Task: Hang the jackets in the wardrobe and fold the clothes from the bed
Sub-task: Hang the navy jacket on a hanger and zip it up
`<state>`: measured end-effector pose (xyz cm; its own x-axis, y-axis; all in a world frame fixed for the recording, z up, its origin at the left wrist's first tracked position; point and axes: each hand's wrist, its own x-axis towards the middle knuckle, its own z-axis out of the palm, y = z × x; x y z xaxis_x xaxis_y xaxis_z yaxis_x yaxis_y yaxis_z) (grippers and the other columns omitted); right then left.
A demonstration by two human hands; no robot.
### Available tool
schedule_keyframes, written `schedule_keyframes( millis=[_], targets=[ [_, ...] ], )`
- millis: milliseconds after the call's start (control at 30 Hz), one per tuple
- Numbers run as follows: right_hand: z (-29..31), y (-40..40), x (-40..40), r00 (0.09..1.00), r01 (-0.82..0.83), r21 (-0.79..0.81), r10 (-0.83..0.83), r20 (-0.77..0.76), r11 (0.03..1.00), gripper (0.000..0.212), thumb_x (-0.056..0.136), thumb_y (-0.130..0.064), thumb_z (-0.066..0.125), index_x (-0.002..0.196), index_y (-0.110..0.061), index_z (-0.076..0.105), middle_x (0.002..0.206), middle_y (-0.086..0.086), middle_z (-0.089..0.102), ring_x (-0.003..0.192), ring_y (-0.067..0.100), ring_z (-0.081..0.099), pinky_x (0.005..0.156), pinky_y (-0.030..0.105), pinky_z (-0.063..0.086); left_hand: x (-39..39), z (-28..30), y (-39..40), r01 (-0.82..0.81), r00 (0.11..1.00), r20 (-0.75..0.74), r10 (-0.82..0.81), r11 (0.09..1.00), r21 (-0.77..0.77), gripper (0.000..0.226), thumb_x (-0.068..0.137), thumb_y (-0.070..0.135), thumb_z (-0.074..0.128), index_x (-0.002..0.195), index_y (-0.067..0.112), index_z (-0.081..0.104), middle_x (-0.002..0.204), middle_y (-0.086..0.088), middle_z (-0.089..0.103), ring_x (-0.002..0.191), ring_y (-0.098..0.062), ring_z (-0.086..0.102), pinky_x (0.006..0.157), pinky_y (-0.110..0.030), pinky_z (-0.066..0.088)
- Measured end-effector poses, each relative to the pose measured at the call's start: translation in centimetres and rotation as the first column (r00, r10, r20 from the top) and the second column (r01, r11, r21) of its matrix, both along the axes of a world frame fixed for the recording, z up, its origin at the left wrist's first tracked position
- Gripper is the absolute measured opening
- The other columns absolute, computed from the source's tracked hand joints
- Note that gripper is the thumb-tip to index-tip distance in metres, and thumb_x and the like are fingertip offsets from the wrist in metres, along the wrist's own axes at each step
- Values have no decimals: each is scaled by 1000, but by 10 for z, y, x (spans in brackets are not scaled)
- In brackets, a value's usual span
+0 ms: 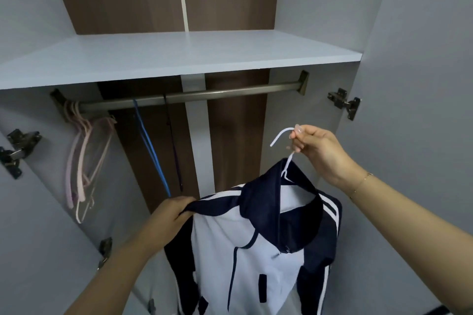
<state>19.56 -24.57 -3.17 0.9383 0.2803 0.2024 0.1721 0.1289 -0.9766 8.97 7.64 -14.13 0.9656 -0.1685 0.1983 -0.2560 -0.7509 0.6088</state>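
Note:
A navy and white jacket [245,258] hangs on a white hanger [281,135] in front of the open wardrobe. My right hand [317,151] pinches the hanger's hook and holds it up, below and in front of the metal rail [230,92]. My left hand [169,215] grips the jacket's left shoulder. The hanger's arms are hidden inside the jacket.
Several pink hangers [84,151] hang bunched at the rail's left end, with a blue hanger [151,148] and a dark hanger [174,151] near the middle. A white shelf [179,56] sits just above the rail. Open doors with metal hinges [344,102] flank both sides.

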Motion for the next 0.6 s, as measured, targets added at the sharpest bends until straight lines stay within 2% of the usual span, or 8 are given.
schedule_keyframes(
  millis=[133, 300, 367, 400, 433, 467, 533, 600],
  targets=[
    [1, -2, 3, 996, 88, 45, -88, -11, 995, 27, 102, -12, 46, 80, -6, 61, 56, -5, 33, 55, 12, 33, 66, 25, 48, 0, -17, 21, -131, 991, 23, 134, 987, -96, 29, 94, -2, 56, 89, 22, 70, 84, 3, 69, 79, -7, 64, 70, -13, 44],
    [9, -11, 3, 983, 182, 135, -183, -6, 974, 30, 103, -11, 44, 78, -6, 59, 53, -7, 30, 55, 12, 26, 63, 27, 37, -10, -25, 32, -220, 954, -273, 126, 911, -348, 48, 90, 32, 56, 42, 33, 56, 47, 17, 56, 46, 9, 45, 54, -21, 34],
    [11, -1, -4, 989, 133, 121, -139, 42, 984, 31, 103, -12, 44, 77, -7, 59, 52, -8, 30, 54, 12, 25, 61, 27, 36, -11, -24, 27, -204, 930, -363, 57, 902, -381, 27, 84, 42, 59, 65, 29, 73, 65, 17, 69, 64, 11, 63, 59, -12, 30],
    [12, 5, -8, 993, 90, 108, -98, 68, 990, 31, 103, -13, 44, 77, -7, 59, 52, -8, 30, 54, 12, 24, 59, 26, 37, -7, -26, 25, -190, 927, -372, 36, 903, -386, 20, 87, 35, 62, 96, 24, 76, 93, 19, 72, 104, 8, 52, 91, -22, 17],
    [14, 11, -11, 995, 43, 95, -51, 91, 995, 31, 104, -14, 43, 77, -8, 58, 52, -8, 29, 53, 11, 25, 58, 25, 37, -2, -27, 23, -162, 947, -316, 52, 929, -332, 38, 88, 25, 67, 126, 24, 62, 121, 22, 62, 109, 14, 56, 99, -12, 43],
    [15, 16, -14, 994, -1, 79, -8, 111, 997, 31, 104, -14, 42, 78, -8, 57, 52, -8, 29, 51, 10, 25, 56, 23, 38, 0, -24, 17, -117, 969, -241, 53, 959, -260, 61, 87, 17, 71, 141, 28, 44, 134, 24, 52, 120, 12, 48, 106, -13, 36],
    [17, 24, -18, 989, -54, 36, 49, 141, 998, 31, 105, -13, 40, 78, -8, 55, 52, -7, 29, 49, 10, 25, 53, 21, 39, 4, -20, 0, -46, 982, -186, 17, 987, -157, 73, 82, 22, 78, 141, 37, 37, 133, 27, 51, 122, 7, 48, 104, -18, 38],
    [15, 30, -19, 983, -75, -39, 81, 167, 996, 31, 105, -10, 39, 78, -6, 54, 52, -6, 29, 47, 10, 25, 52, 22, 40, 3, -15, -24, 19, 963, -260, -68, 982, -189, 53, 81, 43, 74, 126, 46, 46, 119, 33, 59, 111, 10, 56, 94, -14, 45]
  ],
)
